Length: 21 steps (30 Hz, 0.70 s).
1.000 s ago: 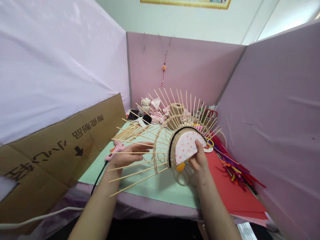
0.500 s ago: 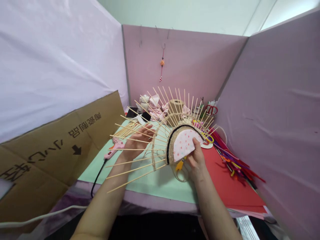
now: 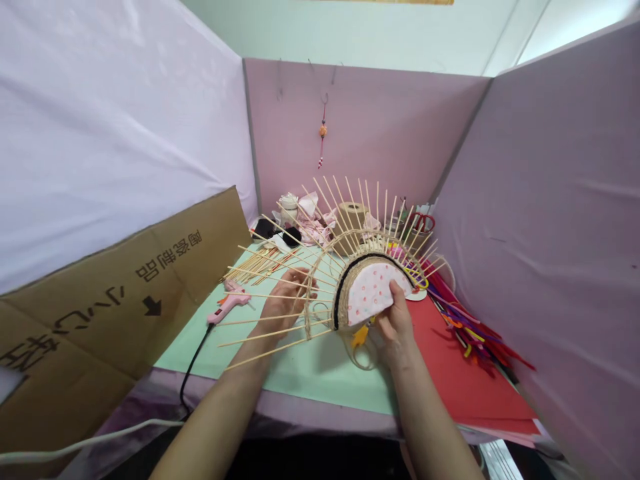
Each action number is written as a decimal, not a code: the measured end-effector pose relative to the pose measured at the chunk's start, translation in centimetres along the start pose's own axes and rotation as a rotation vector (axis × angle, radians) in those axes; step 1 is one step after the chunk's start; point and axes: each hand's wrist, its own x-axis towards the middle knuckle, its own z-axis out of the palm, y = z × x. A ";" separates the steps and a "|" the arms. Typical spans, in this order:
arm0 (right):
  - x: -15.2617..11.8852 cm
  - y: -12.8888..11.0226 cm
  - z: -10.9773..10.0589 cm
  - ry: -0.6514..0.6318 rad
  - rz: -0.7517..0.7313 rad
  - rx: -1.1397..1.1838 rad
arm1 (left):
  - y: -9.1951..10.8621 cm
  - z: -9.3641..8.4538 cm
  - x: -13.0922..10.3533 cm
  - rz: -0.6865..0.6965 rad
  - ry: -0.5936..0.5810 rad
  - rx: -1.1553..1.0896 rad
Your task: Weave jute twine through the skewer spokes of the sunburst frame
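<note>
In my right hand (image 3: pixel 397 320) is a half-round craft piece, its white dotted panel (image 3: pixel 373 293) edged with twine and a black cord band (image 3: pixel 340 300). My thumb presses on the front of the panel. Thin wooden sticks (image 3: pixel 275 273) fan out from the curved edge. A band of jute twine (image 3: pixel 309 313) is woven across the sticks partway out. My left hand (image 3: pixel 287 297) is behind the sticks on the left, its fingers curled at the twine band; the sticks partly cover them. Loose twine (image 3: pixel 363 357) loops below the piece, near a yellow object (image 3: pixel 359 335).
A pink glue gun (image 3: pixel 229 305) with a black cord lies left, near loose sticks (image 3: pixel 255 263). A twine roll (image 3: pixel 353 217), pink cloth and a jar stand behind. Red scissors (image 3: pixel 423 222) and colourful pipe cleaners (image 3: pixel 465 327) are right, by red sheets (image 3: pixel 450 380). Cardboard (image 3: pixel 125 287) leans left.
My left hand has moved slightly right and down, and its outstretched fingers have curled in at the twine band. The fan has shifted a little right, still in my right hand. The view has tilted slightly.
</note>
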 end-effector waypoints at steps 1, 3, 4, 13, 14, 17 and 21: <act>0.2 -0.1 -0.2 -0.004 -0.014 -0.001 | 0.1 -0.4 -0.4 -0.019 -0.012 0.009; 0.4 -0.3 -0.4 0.019 -0.038 -0.001 | 0.3 -1.4 -1.2 -0.037 -0.039 0.045; 0.4 -0.3 -0.4 0.039 -0.046 -0.001 | 0.3 -1.8 -1.6 -0.035 -0.043 0.065; 0.1 -0.3 -0.1 0.057 -0.053 -0.023 | 0.5 -2.3 -2.1 -0.050 -0.067 0.085; 0.1 -0.3 -0.1 0.065 -0.052 -0.024 | 0.5 -2.1 -2.0 -0.052 -0.054 0.098; 0.1 -0.5 -0.1 0.088 -0.044 -0.025 | 0.1 -1.5 -1.9 -0.050 -0.002 0.148; 0.2 -0.5 -0.3 0.064 -0.051 -0.029 | -0.5 -1.0 -1.8 -0.041 0.057 0.164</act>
